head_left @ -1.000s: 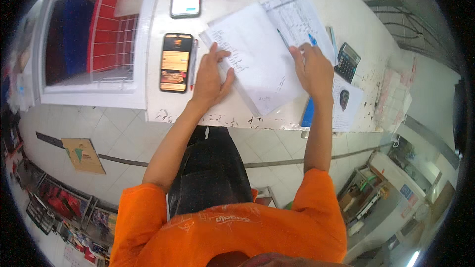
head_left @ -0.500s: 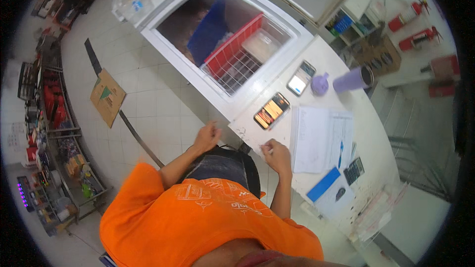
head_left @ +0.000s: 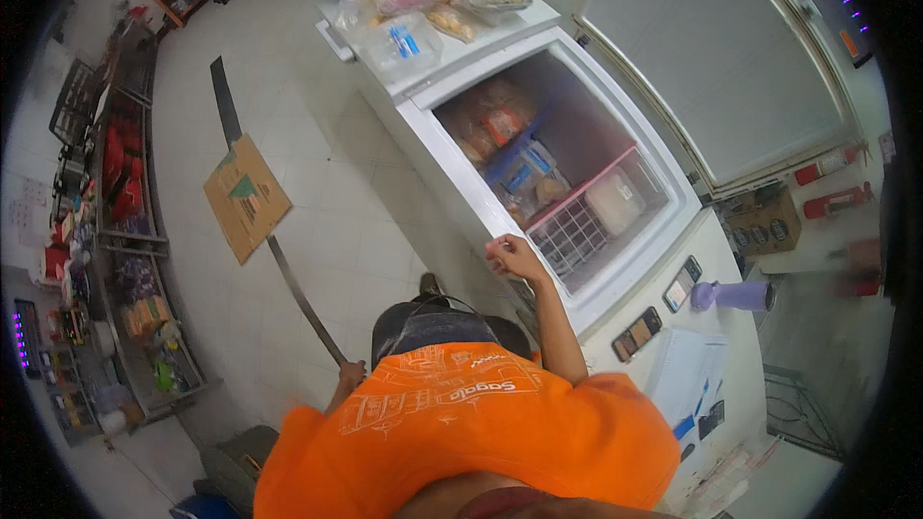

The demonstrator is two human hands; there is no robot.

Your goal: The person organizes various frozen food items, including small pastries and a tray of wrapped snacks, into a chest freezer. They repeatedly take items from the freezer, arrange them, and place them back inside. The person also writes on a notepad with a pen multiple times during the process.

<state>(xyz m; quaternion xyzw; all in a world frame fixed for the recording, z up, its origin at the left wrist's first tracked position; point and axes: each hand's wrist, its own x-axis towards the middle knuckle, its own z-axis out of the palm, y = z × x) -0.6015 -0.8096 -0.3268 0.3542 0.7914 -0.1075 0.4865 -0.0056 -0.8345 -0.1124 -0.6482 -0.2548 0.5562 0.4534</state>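
My right hand (head_left: 516, 256) is at the near edge of a white chest freezer (head_left: 452, 159), its fingers curled in. Whether anything is in those fingers I cannot make out. Low on my left side, my left hand (head_left: 353, 372) is small and partly hidden, so its fingers do not show clearly. Inside the uncovered freezer are bagged foods (head_left: 500, 125), a blue divider (head_left: 519, 147), a wire basket (head_left: 569, 242) with a red rim, and a pale container (head_left: 613, 202) in the basket.
Food packages (head_left: 418, 0) crowd the freezer's far end. A white table (head_left: 601, 351) at right bears two phones (head_left: 636, 333), a purple tumbler (head_left: 742, 296) and papers (head_left: 687, 365). Flattened cardboard (head_left: 246, 197) lies on the tiled floor; stocked shelves (head_left: 125, 221) line the left.
My view has swung left, showing more of the freezer and its contents. My right hand has gone from the table's edge to the freezer's edge; my left hand has dropped to my side.
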